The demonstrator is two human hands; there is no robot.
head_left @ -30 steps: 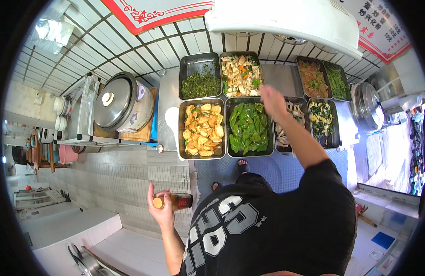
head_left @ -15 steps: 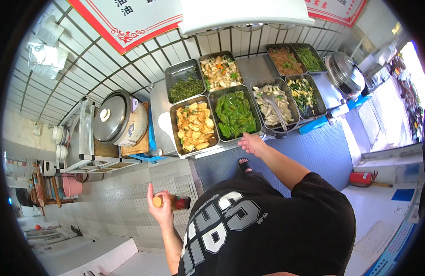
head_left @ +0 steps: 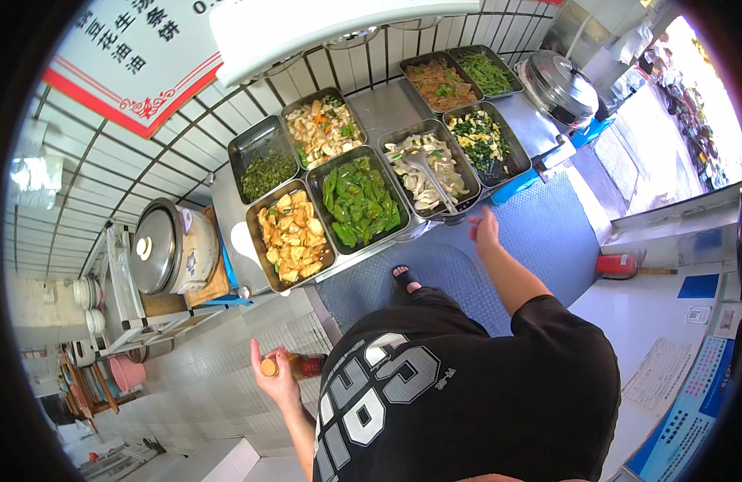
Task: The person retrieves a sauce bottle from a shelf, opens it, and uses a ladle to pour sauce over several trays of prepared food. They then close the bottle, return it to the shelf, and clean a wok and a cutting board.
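In my left hand (head_left: 279,381), low at the left, is a bottle (head_left: 311,365) with an orange cap and dark contents, lying sideways in the grip with one finger stretched out. My right hand (head_left: 485,230) is in the air just off the counter's front edge, fingers loosely apart and holding nothing. It is nearest the pale mushroom-like slices (head_left: 415,173), where a serving spoon (head_left: 435,181) rests, and the greens with egg (head_left: 479,140). Left of those are green peppers (head_left: 361,201) and golden-brown chunks (head_left: 291,233), each in a metal tray.
Behind stand trays of chopped greens (head_left: 268,175), a mixed stir-fry (head_left: 323,128), brown noodle-like food (head_left: 439,84) and green beans (head_left: 482,74). A lidded pot (head_left: 158,245) is at left, a silver cooker (head_left: 557,84) at right. A fire extinguisher (head_left: 617,266) lies right.
My right hand has moved right, from before the green peppers to before the mushroom-like slices and egg greens. The view has shifted; my left hand keeps the bottle.
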